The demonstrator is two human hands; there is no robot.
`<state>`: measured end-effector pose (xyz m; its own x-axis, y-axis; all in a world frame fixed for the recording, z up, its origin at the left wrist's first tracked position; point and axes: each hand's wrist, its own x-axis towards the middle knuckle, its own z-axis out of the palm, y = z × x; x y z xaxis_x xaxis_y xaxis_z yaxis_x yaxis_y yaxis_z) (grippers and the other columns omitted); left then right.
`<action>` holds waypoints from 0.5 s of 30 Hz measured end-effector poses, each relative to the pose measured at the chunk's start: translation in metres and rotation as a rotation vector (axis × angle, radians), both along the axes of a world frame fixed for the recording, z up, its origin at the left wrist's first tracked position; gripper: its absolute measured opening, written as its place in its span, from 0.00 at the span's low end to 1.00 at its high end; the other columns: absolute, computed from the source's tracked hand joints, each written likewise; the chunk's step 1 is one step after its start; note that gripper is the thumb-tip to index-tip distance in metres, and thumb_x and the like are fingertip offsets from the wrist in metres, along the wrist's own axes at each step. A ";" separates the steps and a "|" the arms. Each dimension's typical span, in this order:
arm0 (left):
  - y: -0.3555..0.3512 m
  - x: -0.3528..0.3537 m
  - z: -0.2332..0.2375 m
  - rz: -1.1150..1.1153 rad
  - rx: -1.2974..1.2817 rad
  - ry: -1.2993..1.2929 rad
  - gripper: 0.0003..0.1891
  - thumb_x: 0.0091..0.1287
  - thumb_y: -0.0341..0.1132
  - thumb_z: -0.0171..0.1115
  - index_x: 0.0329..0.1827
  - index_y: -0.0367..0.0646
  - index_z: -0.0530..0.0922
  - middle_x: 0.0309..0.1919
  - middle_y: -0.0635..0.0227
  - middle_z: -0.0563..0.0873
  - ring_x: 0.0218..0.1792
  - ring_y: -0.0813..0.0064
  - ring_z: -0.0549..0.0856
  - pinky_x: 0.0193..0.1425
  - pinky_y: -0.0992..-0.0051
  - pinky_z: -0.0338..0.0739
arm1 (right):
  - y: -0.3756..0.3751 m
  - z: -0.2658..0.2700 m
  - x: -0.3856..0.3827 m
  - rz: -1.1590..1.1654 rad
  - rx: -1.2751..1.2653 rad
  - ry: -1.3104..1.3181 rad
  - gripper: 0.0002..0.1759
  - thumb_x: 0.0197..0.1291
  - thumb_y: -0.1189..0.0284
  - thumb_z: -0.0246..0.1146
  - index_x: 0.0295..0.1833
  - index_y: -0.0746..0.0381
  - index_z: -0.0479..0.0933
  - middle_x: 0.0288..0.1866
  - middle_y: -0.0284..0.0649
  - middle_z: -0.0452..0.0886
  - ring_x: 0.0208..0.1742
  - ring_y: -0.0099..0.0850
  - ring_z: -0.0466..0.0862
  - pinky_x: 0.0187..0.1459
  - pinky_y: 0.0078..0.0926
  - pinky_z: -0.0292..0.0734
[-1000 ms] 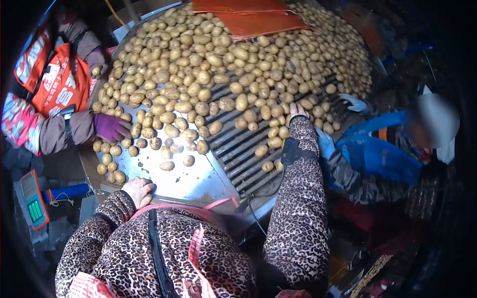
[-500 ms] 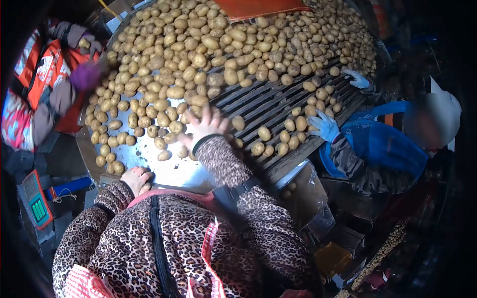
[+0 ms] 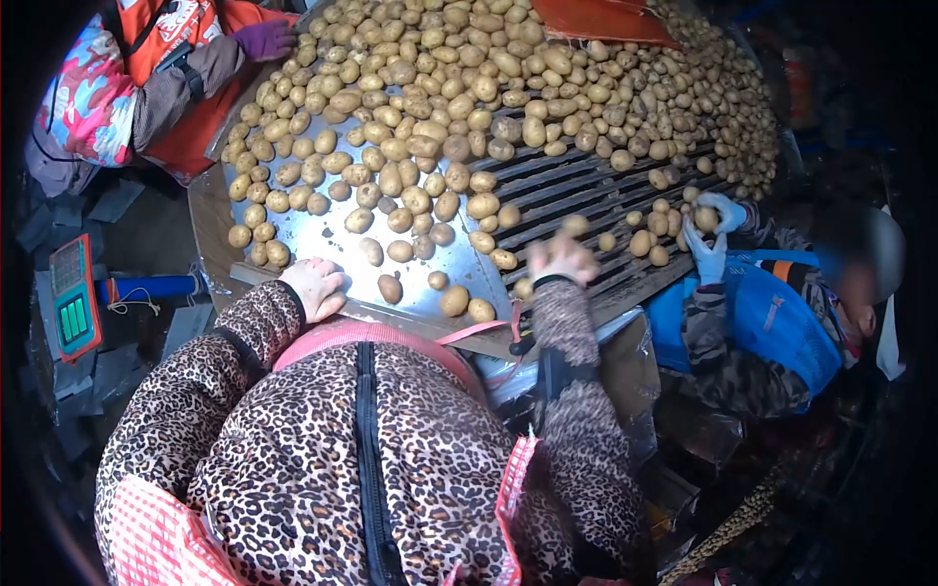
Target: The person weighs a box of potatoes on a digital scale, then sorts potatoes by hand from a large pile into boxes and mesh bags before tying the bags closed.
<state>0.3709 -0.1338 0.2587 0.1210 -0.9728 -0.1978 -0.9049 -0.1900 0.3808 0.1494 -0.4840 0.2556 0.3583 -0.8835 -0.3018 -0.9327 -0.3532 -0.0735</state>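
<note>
My left hand point(image 3: 318, 289) rests on the near rim of a metal sorting table point(image 3: 332, 234), its fingers curled in. Whatever may lie under those fingers is hidden. Over the dark slatted grate point(image 3: 547, 195) my right hand point(image 3: 564, 260) reaches out with fingers apart, slightly blurred. A potato point(image 3: 575, 226) is just beyond its fingertips, and another potato point(image 3: 524, 289) lies beside the wrist. Loose potatoes point(image 3: 400, 252) are scattered across the sheet metal between my hands. A thick heap of potatoes point(image 3: 440, 59) covers the far side.
At right, a co-worker's gloved hands point(image 3: 711, 230) are at potatoes on the grate. A purple-gloved hand point(image 3: 264, 41) of another person is at the upper left edge. An orange sheet point(image 3: 606, 20) lies over the heap. A digital scale point(image 3: 75, 298) stands left.
My right hand has moved right from the sheet metal to the grate. My left hand stays on the rim. The right co-worker's hands have come together, and the camera view has shifted.
</note>
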 end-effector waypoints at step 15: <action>0.012 0.000 -0.010 0.074 -0.009 -0.027 0.16 0.59 0.44 0.57 0.46 0.46 0.78 0.39 0.60 0.80 0.43 0.58 0.80 0.49 0.61 0.75 | 0.019 -0.041 0.140 0.277 0.155 -0.008 0.32 0.50 0.60 0.70 0.56 0.61 0.64 0.54 0.52 0.76 0.50 0.48 0.82 0.51 0.43 0.79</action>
